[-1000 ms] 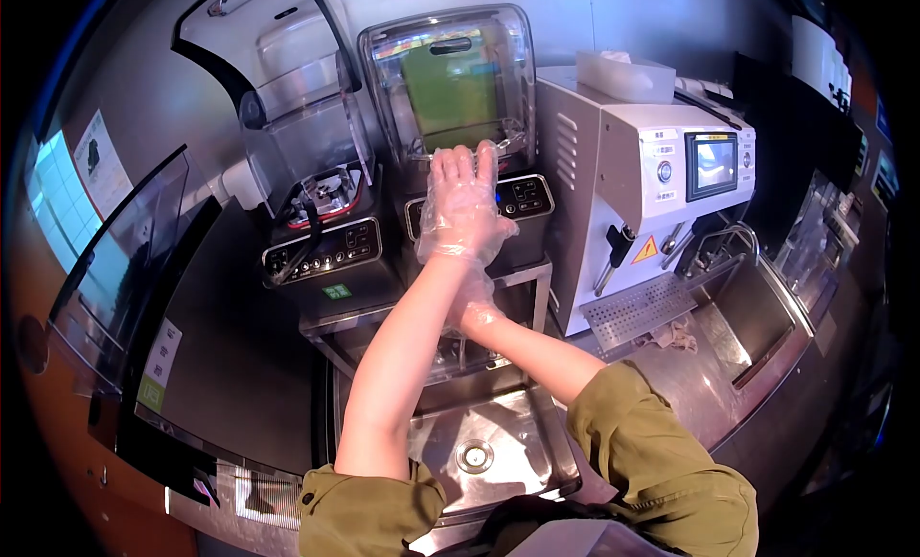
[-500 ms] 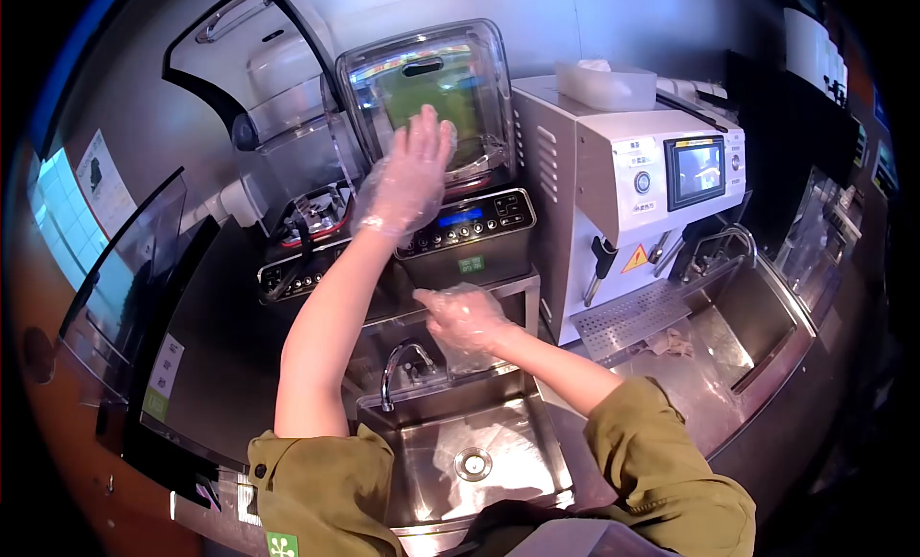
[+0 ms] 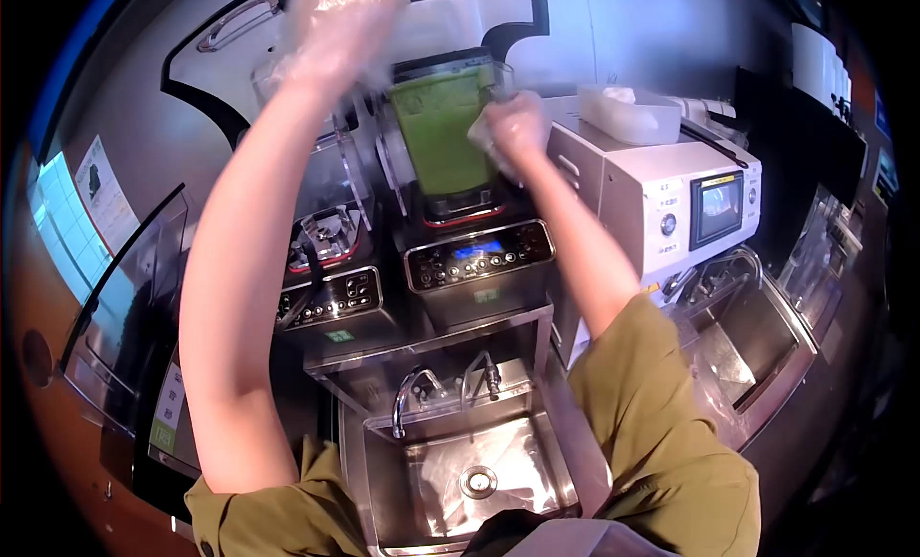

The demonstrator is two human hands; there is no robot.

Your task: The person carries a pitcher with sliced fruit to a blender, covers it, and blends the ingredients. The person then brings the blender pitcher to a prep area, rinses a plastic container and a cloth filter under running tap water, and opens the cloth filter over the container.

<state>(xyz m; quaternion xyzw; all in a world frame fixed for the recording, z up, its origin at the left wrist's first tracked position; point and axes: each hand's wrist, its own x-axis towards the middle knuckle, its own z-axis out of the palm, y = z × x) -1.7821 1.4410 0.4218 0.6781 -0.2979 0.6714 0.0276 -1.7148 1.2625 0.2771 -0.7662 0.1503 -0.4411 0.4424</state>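
A blender jar [image 3: 443,136] full of green liquid stands upright on the right blender base [image 3: 479,260], whose blue display is lit. My right hand [image 3: 516,126], in a clear plastic glove, is closed round the handle on the jar's right side. Up at the top edge of the view, my gloved left hand [image 3: 343,30] is beside the raised clear cover [image 3: 450,21] with its black frame. Motion smears its fingers and the frame edge cuts them off, so its grip is unclear.
A second blender base [image 3: 335,303] stands to the left. At the right is a white machine [image 3: 661,188] with a screen and a plastic tub [image 3: 628,116] on top. Below me lies a steel sink [image 3: 383,500] with a tap [image 3: 402,399]; another sink [image 3: 757,337] is further right.
The clear cover over the right blender has swung up, uncovering the jar. My left hand has risen to the top of the view, and my right hand has moved up onto the jar's handle.
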